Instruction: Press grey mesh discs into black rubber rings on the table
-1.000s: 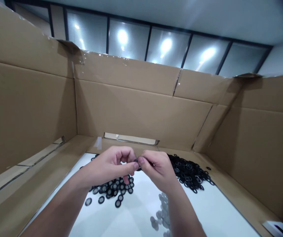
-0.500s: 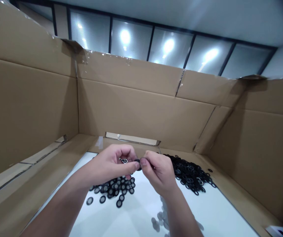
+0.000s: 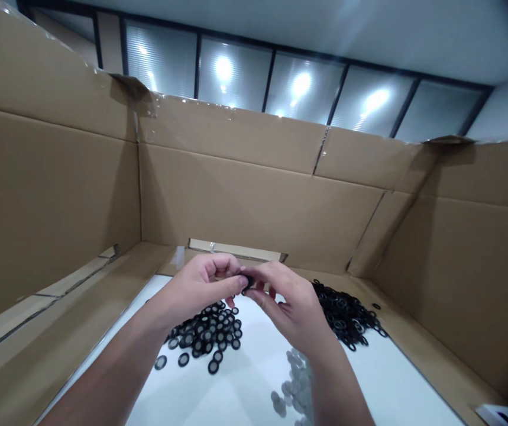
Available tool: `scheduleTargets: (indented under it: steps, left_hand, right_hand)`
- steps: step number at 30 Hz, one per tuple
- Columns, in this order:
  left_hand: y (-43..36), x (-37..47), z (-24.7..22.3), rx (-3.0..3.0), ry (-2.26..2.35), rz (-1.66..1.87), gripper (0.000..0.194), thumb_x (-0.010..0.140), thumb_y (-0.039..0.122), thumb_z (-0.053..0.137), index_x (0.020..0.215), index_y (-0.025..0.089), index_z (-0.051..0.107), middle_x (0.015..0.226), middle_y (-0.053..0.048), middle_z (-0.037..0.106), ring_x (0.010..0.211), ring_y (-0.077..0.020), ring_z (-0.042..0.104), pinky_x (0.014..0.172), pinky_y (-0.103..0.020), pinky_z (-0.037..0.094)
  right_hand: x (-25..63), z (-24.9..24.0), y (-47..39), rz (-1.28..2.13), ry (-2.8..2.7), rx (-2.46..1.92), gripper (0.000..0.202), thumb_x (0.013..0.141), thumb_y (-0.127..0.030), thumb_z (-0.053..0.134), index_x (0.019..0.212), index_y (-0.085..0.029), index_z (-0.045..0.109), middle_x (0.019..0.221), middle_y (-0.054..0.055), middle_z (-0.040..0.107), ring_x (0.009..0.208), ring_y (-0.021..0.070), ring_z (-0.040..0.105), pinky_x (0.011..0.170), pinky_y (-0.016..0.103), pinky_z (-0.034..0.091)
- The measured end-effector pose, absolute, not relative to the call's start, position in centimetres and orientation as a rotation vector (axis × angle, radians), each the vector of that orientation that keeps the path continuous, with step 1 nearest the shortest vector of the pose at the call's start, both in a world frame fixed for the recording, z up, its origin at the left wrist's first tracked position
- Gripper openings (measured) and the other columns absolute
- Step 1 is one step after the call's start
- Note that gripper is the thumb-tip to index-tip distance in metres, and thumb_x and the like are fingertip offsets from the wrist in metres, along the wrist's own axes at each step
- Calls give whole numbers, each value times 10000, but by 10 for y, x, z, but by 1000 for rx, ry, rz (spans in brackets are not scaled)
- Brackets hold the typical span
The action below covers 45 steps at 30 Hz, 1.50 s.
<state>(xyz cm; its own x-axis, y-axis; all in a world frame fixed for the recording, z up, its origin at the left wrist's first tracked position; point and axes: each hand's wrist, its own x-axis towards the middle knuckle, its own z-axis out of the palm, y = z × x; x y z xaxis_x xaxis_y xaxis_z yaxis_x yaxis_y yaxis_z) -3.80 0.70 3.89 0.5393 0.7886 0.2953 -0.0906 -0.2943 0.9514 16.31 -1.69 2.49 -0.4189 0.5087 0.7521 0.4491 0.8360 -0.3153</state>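
Black rubber, by the look of it: that's the little ring [image 3: 247, 280] you've got pinched right where your two hands meet, held up above the white table [image 3: 245, 378]. Your left hand [image 3: 200, 290] has thumb and forefinger closed on it from one side, and the fingers [image 3: 260, 278] of your right hand [image 3: 291, 307] are closed on it from the other. It's mostly hidden behind your fingertips, so I can't tell if there's anything fitted inside it.

Handling-wise, my guess is it weighs next to nothing and flexes if you squeeze hard, so grip the outer rim lightly with your fingertips instead of mashing it flat. Something this tiny pops out of a pinch easily, and it would vanish among the others.

Moving outward: just under your left hand sits a pile of dark rings with pale centres [image 3: 209, 334], a few strays lying apart at its near edge. Off past your right hand there's a bigger heap of plain black rings [image 3: 346, 313], running up to the cardboard. Near your right wrist is a scatter of pale grey discs [image 3: 291, 384], partly hidden by your arm. All of it sits inside a big open cardboard box [image 3: 258, 201] with tall walls around the table.
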Motion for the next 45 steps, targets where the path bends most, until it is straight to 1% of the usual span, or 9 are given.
scheduleTargets:
  steps: [7, 11, 13, 17, 20, 24, 31, 38, 45]
  left_hand:
    - [15, -44, 32, 1623, 554, 898, 310, 833, 358, 746, 708, 155, 547, 649, 25, 587, 605, -94, 546, 603, -220, 430]
    - [15, -44, 33, 1678, 557, 903, 289, 856, 389, 729, 751, 145, 614, 718, -3, 635, 685, -114, 606, 659, -230, 482]
    - [13, -42, 35, 1671, 581, 924, 262, 873, 383, 714, 790, 144, 648, 759, -18, 658, 748, -136, 645, 717, -254, 519]
    - [10, -38, 36, 1732, 637, 976, 222, 914, 362, 663, 836, 154, 662, 807, -24, 678, 793, -149, 660, 745, -261, 528]
    - [8, -37, 34, 1953, 695, 1006, 298, 968, 391, 572, 788, 159, 623, 753, -13, 656, 734, -134, 632, 663, -229, 482]
    - [5, -35, 30, 2085, 692, 998, 400, 1006, 463, 465, 741, 173, 543, 632, 5, 607, 600, -120, 582, 573, -229, 422]
    - [12, -24, 21, 1988, 679, 1192, 402, 1014, 482, 436, 762, 184, 532, 577, 35, 509, 541, -105, 496, 552, -233, 381]
    - [13, -15, 14, 1921, 604, 1239, 426, 1011, 495, 429, 710, 194, 446, 578, 46, 443, 525, -99, 427, 533, -232, 350]
    - [7, -12, 15, 1872, 571, 1259, 396, 1020, 469, 424, 731, 198, 426, 613, 50, 367, 548, -100, 361, 522, -240, 311]
  right_hand:
    - [162, 25, -20, 187, -2103, -783, 184, 945, -192, 617, 1118, -255, 607, 933, 7, 643, 764, 130, 578, 635, 252, 462]
    - [162, 26, -20, 279, -2075, -837, 152, 959, -236, 589, 1110, -248, 576, 894, -3, 651, 744, 124, 582, 600, 232, 445]
    - [160, 24, -19, 259, -2027, -880, 70, 975, -269, 564, 1031, -228, 564, 827, -15, 640, 691, 111, 564, 568, 220, 415]
    - [154, 19, -17, 70, -1968, -900, 244, 987, -264, 508, 754, -205, 472, 590, -67, 457, 513, 80, 411, 504, 226, 306]
    - [150, 17, -16, 49, -1930, -851, 309, 985, -244, 472, 690, -213, 382, 551, -76, 364, 480, 78, 349, 487, 232, 274]
    - [147, 16, -13, 159, -1852, -862, 388, 1016, -318, 439, 654, -223, 335, 527, -68, 354, 471, 89, 338, 473, 239, 273]
    - [137, 5, -5, 553, -1646, -836, 411, 1034, -484, 398, 721, -219, 429, 526, -63, 421, 451, 93, 401, 442, 219, 320]
    - [134, 4, -8, 458, -1631, -833, 408, 1037, -455, 416, 705, -218, 402, 561, -61, 373, 480, 90, 367, 454, 218, 306]
    - [132, -3, -5, 541, -1564, -745, 374, 1037, -442, 432, 735, -222, 404, 600, -64, 336, 502, 89, 343, 451, 214, 283]
